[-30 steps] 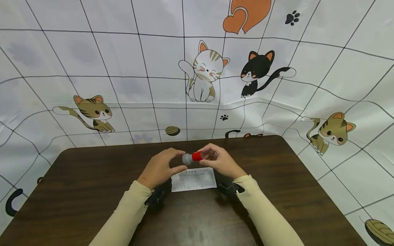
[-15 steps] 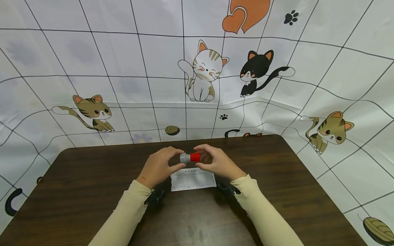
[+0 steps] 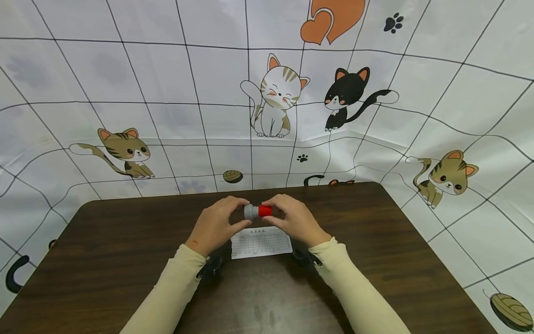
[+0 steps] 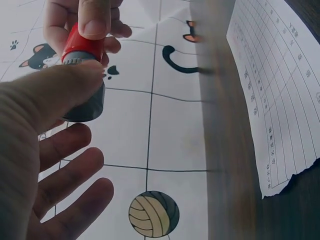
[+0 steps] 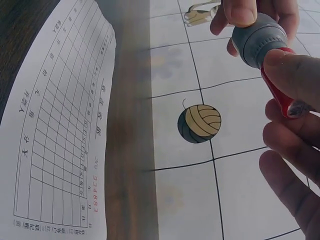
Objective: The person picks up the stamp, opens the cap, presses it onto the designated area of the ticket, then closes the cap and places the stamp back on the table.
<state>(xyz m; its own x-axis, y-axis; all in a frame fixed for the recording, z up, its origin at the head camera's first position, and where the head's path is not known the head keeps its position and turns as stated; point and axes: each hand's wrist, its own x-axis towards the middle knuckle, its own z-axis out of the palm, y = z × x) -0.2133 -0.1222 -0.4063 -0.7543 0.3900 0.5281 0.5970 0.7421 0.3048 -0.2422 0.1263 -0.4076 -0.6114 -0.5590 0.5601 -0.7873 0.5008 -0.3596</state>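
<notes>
A small red-and-grey cylinder (image 3: 264, 211) with a ribbed collar is held level between both hands above the table. My left hand (image 3: 218, 223) pinches its grey end between thumb and fingers. At the red end, my right hand (image 3: 295, 220) grips with thumb and fingertips. In the left wrist view, the left thumb lies across the grey part (image 4: 86, 109), its other fingers spread loosely below. The right wrist view shows the right thumb over the red part (image 5: 276, 92) and the left thumb on the grey end. Below the hands lies a printed form sheet (image 3: 261, 243).
The dark wooden table (image 3: 137, 241) has rounded far corners. Behind it hangs a white gridded cloth (image 3: 187, 120) printed with cats and yarn balls. The sheet shows ruled columns and a torn short edge in the left wrist view.
My right fingers spread apart around the red end, then closed in on it again. The cylinder shifted slightly left and turned more level. My left hand kept its hold.
</notes>
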